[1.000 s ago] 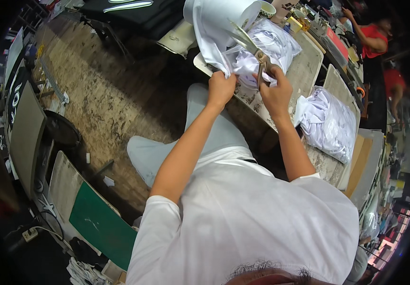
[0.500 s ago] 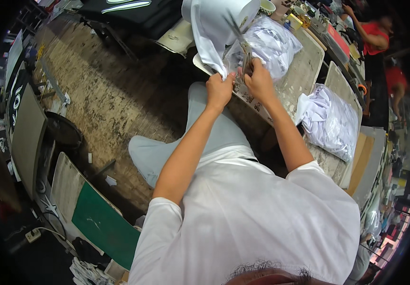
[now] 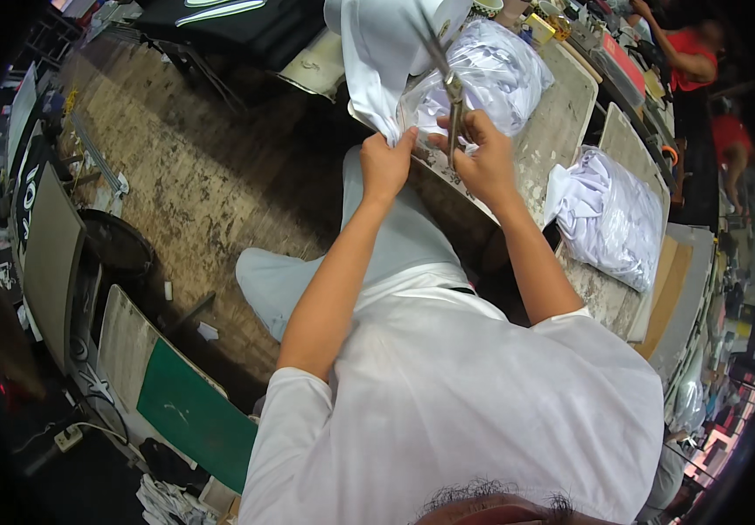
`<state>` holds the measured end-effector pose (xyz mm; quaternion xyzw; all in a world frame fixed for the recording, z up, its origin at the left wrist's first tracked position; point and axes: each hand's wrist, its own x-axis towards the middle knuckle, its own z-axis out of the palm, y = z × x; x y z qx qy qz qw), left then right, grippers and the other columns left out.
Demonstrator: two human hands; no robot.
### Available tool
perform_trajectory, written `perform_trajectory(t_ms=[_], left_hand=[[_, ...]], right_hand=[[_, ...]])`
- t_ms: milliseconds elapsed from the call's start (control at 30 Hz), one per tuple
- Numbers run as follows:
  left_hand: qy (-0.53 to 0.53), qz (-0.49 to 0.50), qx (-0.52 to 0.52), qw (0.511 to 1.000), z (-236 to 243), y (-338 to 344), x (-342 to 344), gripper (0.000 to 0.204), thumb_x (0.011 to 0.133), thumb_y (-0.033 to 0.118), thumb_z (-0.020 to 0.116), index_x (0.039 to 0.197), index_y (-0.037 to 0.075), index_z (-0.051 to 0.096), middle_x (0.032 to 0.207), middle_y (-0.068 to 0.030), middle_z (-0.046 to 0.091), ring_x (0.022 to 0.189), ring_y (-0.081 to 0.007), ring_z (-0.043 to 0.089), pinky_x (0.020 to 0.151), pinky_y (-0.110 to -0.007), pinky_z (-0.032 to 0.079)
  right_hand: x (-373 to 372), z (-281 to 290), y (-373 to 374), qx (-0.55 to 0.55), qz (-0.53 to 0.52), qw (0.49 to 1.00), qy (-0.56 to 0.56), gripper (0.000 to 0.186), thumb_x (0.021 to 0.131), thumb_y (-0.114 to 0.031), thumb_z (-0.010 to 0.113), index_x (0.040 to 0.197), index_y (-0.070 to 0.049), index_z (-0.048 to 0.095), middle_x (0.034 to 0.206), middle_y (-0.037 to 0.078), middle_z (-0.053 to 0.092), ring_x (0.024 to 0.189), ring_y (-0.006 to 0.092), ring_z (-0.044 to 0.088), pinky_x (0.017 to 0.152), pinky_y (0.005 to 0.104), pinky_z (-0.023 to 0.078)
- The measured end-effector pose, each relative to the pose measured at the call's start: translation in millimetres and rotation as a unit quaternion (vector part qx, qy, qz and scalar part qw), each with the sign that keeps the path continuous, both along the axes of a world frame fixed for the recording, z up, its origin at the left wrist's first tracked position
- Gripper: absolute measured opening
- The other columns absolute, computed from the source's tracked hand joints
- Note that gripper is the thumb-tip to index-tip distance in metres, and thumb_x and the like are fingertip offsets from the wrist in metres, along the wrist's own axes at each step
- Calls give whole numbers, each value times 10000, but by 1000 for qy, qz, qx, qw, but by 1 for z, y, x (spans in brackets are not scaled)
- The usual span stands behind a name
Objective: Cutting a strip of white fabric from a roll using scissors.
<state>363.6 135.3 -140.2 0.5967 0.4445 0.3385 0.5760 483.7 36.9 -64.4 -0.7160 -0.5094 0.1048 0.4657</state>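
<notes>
My left hand [image 3: 386,168] is closed on the gathered end of a white cloth [image 3: 367,74], which hangs down toward me from a rounded white form [image 3: 434,17] at the top. To its right, my right hand [image 3: 485,164] grips a pair of metal scissors [image 3: 454,94] by the handles. The blades point up and away from me, slightly blurred, just right of the cloth and apart from it. Beyond the scissors lies a clear plastic bag of white cloth [image 3: 509,79] on the worn table [image 3: 561,118].
A second bag of white cloth [image 3: 609,217] rests nearer on the right. Cups and small boxes [image 3: 539,28] crowd the far table end. Boards with a green panel [image 3: 189,411] stand at lower left. A person in red [image 3: 691,63] is at far right.
My hands have moved apart, the left one shifting left with the cloth end. The scissors have come away from the cloth and stand more upright in my right hand.
</notes>
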Motion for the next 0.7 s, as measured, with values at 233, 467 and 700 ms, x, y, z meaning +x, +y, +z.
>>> perform_trajectory(t_ms=[233, 467, 700], left_hand=[[-39, 10, -74, 996, 33, 5, -47, 370, 938, 333, 684, 883, -32, 653, 636, -32, 593, 564, -104, 524, 520, -296, 413], [-98, 10, -132, 986, 31, 28, -147, 223, 990, 256, 604, 992, 36, 637, 719, 1, 584, 551, -44, 467, 471, -220, 359], [-149, 31, -105, 983, 65, 38, -214, 236, 1019, 235, 562, 1104, 17, 589, 749, 5, 548, 571, -23, 427, 507, -163, 340]], right_hand=[[20, 35, -17, 72, -86, 992, -57, 260, 798, -72, 824, 963, 3, 638, 948, 75, 713, 926, 126, 673, 832, 280, 512], [-14, 35, -15, -4, 166, 945, 281, 283, 720, -82, 851, 863, -41, 611, 779, -13, 649, 763, 72, 596, 727, 255, 475], [61, 125, 91, 46, 29, 989, -134, 585, 693, -412, 888, 1020, 10, 650, 980, 105, 705, 901, 179, 673, 786, 328, 517]])
